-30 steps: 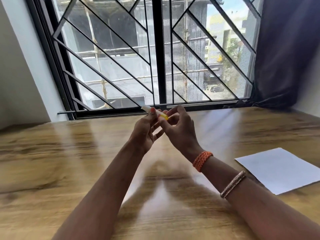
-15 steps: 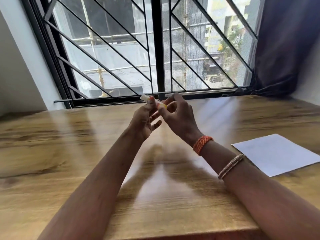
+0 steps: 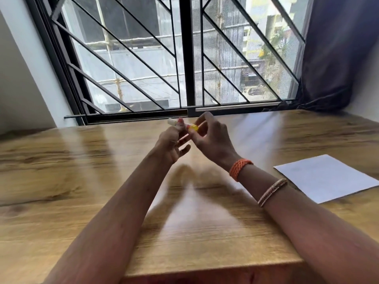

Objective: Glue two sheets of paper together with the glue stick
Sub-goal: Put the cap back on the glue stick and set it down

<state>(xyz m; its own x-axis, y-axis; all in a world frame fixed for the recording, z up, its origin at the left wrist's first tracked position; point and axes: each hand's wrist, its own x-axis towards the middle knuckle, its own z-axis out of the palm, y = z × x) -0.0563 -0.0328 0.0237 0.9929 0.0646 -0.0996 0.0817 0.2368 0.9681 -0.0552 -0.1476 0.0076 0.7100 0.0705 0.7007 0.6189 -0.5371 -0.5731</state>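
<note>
Above the wooden tabletop (image 3: 61, 181), both hands hold the glue stick (image 3: 182, 125) between them: left hand (image 3: 171, 145) pinching its white end, right hand (image 3: 213, 138) gripping the yellow end. White paper (image 3: 326, 177) lies well apart, right.

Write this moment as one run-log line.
stage: preparing glue | left hand: holds glue stick | right hand: fingers at its yellow end | paper: flat on table, untouched
</note>
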